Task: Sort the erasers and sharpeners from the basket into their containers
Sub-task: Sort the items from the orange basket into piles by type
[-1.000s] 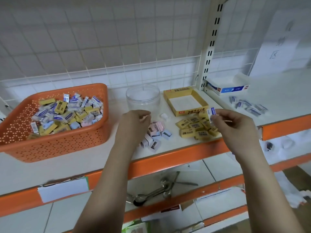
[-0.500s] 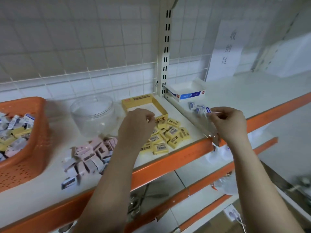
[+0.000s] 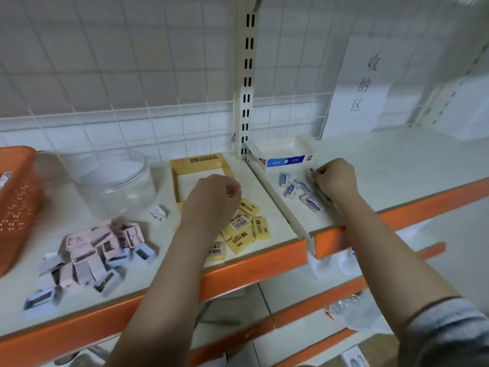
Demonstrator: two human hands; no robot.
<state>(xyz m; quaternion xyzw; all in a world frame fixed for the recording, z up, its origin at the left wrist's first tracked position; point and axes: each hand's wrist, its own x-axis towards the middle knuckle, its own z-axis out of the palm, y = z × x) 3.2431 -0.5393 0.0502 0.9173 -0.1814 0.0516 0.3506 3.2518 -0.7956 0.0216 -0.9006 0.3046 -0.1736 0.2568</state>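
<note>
Right hand (image 3: 335,181) pinches a white eraser (image 3: 311,171) over the white pile (image 3: 296,188) (sorting step); left hand (image 3: 214,200) curled, contents unclear. Next: release it.

Right hand (image 3: 335,178) pinching a white-blue eraser (image 3: 311,171); left hand (image 3: 213,198) curled above yellow erasers (image 3: 244,229).

I'm lowering my right hand (image 3: 334,181), pinching a white eraser (image 3: 311,171), onto the white eraser pile (image 3: 299,190); it was raised earlier.

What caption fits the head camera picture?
Right hand places a white eraser on its pile; left hand hovers over yellow erasers.
</note>
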